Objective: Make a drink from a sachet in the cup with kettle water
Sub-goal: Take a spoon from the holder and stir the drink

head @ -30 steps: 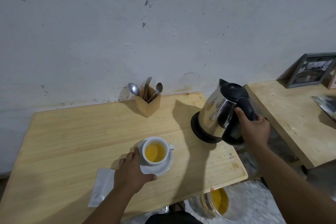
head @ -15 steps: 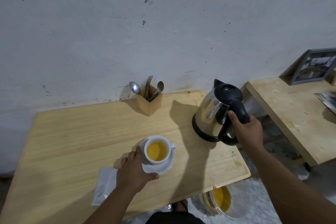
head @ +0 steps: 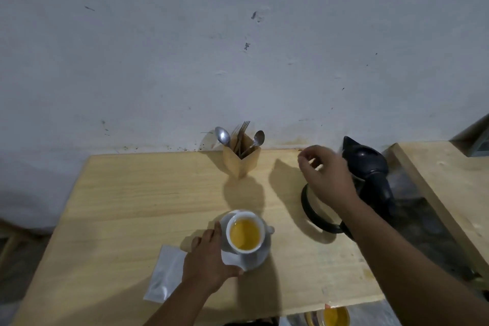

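We find open desk (head: 132, 206) far left of the cup (head: 244, 233) and saucer (head: 254, 262); cutlery holder (head: 241, 161) blocks the back, kettle (head: 370, 167) the right.

The room is dim and grey. The right hand (head: 328, 177) is a bit blurry, and its dark shadow lies on the table (head: 132, 206) just left of its fingers (head: 304, 167). Far from them, the sides look bent and darker.

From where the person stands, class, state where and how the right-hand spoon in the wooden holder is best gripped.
Pinch the right-hand spoon by its neck just below the bowl, coming from above and the right: it stands bowl-up, leaning right, its handle buried in the wooden holder.
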